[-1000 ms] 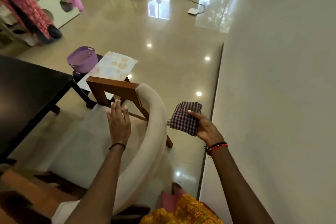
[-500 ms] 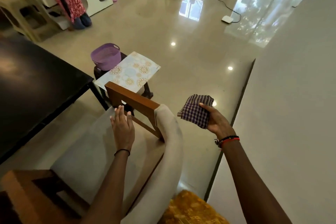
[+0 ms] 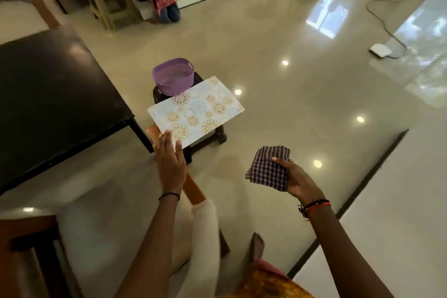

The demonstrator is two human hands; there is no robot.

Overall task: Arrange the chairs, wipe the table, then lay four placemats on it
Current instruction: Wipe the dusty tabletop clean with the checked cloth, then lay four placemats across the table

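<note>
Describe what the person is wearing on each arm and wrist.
No sleeves show; both forearms are uncovered. By the left hand the wrist carries one thin black band. By the right hand the wrist carries a black beaded band beside a thin red band.

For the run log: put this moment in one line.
left hand: flat on chair back | right hand: holds checked cloth | placemat: on stool, beside basket
</note>
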